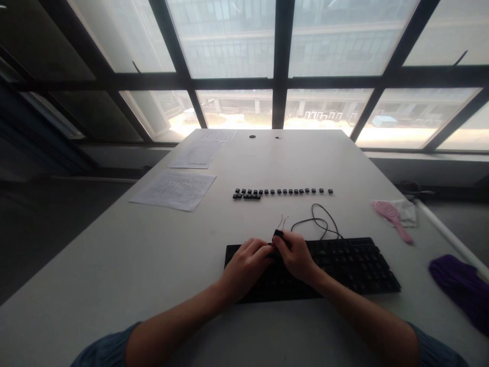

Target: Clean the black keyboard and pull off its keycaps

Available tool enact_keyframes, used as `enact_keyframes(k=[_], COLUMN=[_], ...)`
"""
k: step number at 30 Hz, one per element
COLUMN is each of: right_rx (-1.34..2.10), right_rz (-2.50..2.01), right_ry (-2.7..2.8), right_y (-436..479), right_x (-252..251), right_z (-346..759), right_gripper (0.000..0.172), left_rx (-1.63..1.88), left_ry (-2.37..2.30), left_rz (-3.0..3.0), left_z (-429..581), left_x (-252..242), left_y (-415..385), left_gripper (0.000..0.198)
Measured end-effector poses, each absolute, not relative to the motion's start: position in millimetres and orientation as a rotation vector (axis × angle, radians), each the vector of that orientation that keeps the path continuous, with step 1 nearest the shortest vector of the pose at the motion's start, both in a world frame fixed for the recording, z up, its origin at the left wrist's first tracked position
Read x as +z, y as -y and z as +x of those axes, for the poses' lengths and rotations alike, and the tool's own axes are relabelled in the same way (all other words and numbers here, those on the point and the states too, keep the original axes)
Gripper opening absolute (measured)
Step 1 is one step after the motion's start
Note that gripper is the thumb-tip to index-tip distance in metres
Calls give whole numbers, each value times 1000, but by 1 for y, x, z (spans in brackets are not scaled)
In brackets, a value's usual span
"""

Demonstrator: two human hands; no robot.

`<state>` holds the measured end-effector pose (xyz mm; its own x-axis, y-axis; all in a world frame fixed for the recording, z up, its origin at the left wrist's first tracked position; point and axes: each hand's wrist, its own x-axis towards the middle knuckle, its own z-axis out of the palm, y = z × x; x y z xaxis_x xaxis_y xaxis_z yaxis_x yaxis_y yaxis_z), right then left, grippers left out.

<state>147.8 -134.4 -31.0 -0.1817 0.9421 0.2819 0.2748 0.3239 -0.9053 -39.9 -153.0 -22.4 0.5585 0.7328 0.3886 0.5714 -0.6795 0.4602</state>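
Observation:
The black keyboard (351,265) lies in front of me on the white table. Over its upper left part, my right hand (300,257) is closed on a wire keycap puller (278,233), a small black handle with two thin wires pointing up and away from me. My left hand (244,267) rests over the keyboard's left side, its fingers closed and meeting the right fingertips; what they pinch is hidden. Black keycaps (284,192) lie beyond the keyboard in one long row, with a shorter row (247,196) just nearer on the left.
A black cable (317,219) loops behind the keyboard. To the right are a pink hairbrush (393,219) on a white tissue (407,211) and a purple cloth (458,285). Written paper sheets (175,189) lie along the left edge. Windows stand beyond the table (183,275).

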Motion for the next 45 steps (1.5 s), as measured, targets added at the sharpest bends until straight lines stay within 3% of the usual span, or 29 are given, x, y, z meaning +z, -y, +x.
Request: enact_keyframes(k=[13,19,26,45], right_rx=[960,1007,979,929], right_rz=[-1137,-1112,-1091,-1082], right_ry=[1525,1529,1568,1625], right_y=[133,132,133,133], right_x=[-32,-36,-34,-31], right_z=[148,148,148,149], right_gripper=[34,33,32,26], left_rx=[896,1007,954,958], left_ry=[-1161,-1341,-1496,-1596], left_rz=[2205,2246,2526,2614], left_z=[-48,-59,-40,-34], left_x=[-1,-1,-21,-51], left_y=[142,61,-21,-42], left_gripper=[11,19,11,18])
